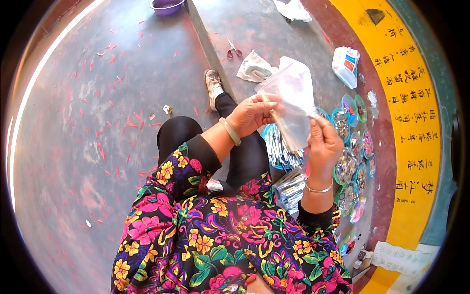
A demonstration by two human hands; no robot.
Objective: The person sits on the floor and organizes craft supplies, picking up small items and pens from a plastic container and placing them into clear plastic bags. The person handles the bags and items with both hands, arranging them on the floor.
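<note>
Flowered sleeves in pink, yellow and green fill the lower edge, and from them both hands rise to a clear, thin plastic bag (293, 98) held up over the person's lap. Left hand (252, 115), with a pale green bangle at the wrist, pinches the bag's left edge along with a slim tan stick (279, 122); right hand (323, 144), wearing a silver bracelet, grips the lower right edge between thumb and fingers. Such a bag looks light, limp and slippery — best held at its rim, as here. Beneath lie bundles of silvery-wrapped items in a blue dish (279, 149) and small round colourful trays (350, 147) on the grey floor (98, 147), with red-handled scissors (233, 49) farther off.
</note>
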